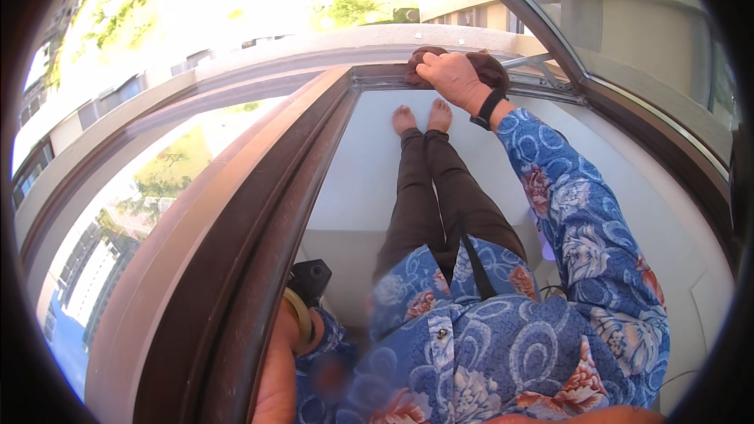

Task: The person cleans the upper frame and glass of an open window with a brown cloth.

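Fingers (428,68) of the right hand (457,80) are curled closed, gripping a bunched, dark brown fabric cloth (493,72). The cloth lies at the dark metal window track (378,76), just beyond 2 bare feet (404,120). Its long axis runs left to right along the track, the right end pointing toward a slim, grey metal stay (529,60). The left hand (275,373), with 1 yellowish round bangle (299,319), is beside the long, dark brown window sash (263,267); its fingers are hidden, opening cannot be told.
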The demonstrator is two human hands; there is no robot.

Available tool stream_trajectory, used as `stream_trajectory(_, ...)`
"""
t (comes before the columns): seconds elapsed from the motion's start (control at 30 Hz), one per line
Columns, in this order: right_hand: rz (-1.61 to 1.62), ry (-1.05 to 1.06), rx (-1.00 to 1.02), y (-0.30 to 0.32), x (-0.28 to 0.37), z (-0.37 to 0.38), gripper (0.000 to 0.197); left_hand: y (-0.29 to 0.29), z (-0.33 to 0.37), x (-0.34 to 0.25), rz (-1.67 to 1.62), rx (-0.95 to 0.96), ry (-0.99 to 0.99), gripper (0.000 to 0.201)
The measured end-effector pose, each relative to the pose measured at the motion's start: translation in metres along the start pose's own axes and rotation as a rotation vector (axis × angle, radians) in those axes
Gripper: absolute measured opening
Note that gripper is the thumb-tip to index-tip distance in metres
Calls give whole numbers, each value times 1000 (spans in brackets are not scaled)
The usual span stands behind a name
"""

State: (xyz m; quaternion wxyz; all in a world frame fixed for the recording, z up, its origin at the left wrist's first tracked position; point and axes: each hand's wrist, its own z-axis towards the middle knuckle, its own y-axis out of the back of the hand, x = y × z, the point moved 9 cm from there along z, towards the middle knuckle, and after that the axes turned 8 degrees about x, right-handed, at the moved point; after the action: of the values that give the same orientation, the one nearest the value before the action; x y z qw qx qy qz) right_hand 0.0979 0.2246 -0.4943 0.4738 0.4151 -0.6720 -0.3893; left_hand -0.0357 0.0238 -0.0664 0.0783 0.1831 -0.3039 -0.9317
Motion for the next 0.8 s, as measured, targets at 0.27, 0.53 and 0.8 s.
stream_trajectory(0.27,3,-2,76,-6,-9,-9,3,13,-27,-14,605,-71,-637,49)
stream_trajectory(0.53,36,133,-21,-7,18,13,3,7,-8,-11,200,-118,-270,44)
stream_trajectory(0.8,551,-286,-87,-9,-12,42,18,7,-9,-12,258,-74,-282,45)
